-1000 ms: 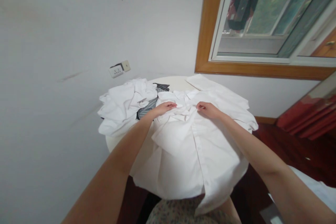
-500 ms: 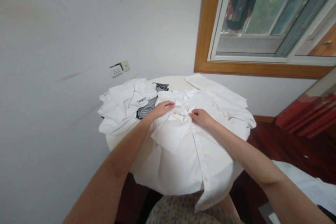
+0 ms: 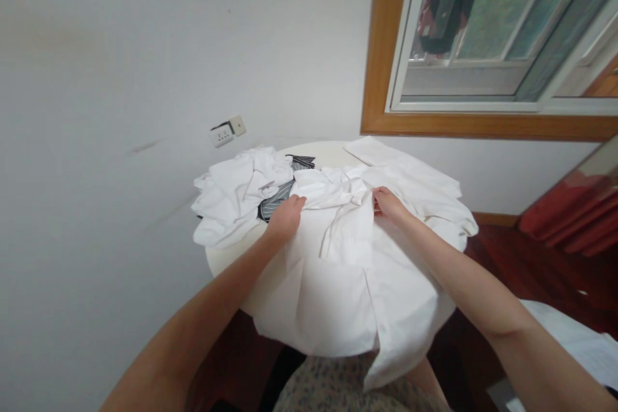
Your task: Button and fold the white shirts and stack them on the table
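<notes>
A white button-up shirt [image 3: 338, 283] lies spread over a small round white table [image 3: 226, 261], its hem hanging off the near edge. My left hand [image 3: 286, 217] is closed on the shirt's left shoulder area near the collar. My right hand [image 3: 386, 203] pinches the fabric on the right side of the collar. Between the hands the cloth is bunched and lifted in a fold [image 3: 342, 219].
A heap of white garments [image 3: 236, 196] with a dark striped piece [image 3: 277, 196] sits on the table's left. A folded white cloth [image 3: 400, 167] lies at the back right. A wall socket [image 3: 226, 132], a wood-framed window [image 3: 483, 45] and red-brown floor [image 3: 521, 270] surround it.
My hands have gathered the collar area: the left hand slid back and down, the right moved slightly right, and the fabric between them has bunched up into a raised fold.
</notes>
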`<state>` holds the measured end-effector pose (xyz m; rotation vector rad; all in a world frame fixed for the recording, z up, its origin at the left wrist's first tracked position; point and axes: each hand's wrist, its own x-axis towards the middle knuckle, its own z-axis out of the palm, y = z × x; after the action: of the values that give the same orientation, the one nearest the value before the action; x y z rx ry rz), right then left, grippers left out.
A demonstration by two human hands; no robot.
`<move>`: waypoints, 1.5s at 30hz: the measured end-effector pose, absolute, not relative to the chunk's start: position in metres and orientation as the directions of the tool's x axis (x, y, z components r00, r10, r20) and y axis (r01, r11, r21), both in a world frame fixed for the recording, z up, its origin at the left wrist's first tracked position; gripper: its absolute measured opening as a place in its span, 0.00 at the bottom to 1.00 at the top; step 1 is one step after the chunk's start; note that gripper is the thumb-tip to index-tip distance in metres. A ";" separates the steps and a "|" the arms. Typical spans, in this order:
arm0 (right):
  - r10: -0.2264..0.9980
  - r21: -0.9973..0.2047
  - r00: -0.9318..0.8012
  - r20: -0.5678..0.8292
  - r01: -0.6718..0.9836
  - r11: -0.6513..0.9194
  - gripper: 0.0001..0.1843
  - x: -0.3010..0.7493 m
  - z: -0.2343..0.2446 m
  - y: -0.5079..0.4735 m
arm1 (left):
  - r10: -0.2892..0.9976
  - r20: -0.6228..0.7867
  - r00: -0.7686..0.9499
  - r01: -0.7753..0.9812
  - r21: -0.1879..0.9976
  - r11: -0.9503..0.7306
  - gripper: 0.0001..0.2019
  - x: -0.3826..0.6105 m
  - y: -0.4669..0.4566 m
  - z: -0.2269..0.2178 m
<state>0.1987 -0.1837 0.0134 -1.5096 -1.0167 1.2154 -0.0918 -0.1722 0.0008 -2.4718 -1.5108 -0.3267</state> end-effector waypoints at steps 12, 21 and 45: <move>0.956 -0.813 0.223 0.192 0.581 0.028 0.12 0.213 -0.005 -0.172 | 0.798 0.348 0.492 0.863 -0.313 -0.396 0.16 -0.155 -0.181 0.002; 0.980 -0.839 -0.165 -0.111 0.544 -0.004 0.25 0.252 0.036 -0.172 | 0.786 0.292 0.544 0.833 -0.298 -0.466 0.13 -0.152 -0.183 0.012; 0.981 -0.543 -0.192 0.035 0.820 0.180 0.26 0.318 0.037 -0.227 | 0.796 0.289 0.532 0.835 -0.025 -0.549 0.23 -0.137 -0.171 -0.033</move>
<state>0.3180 -0.2268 0.0371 -1.6993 -2.0868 0.5837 -0.1370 -0.1712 -0.0332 -2.6064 -1.3998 -0.3663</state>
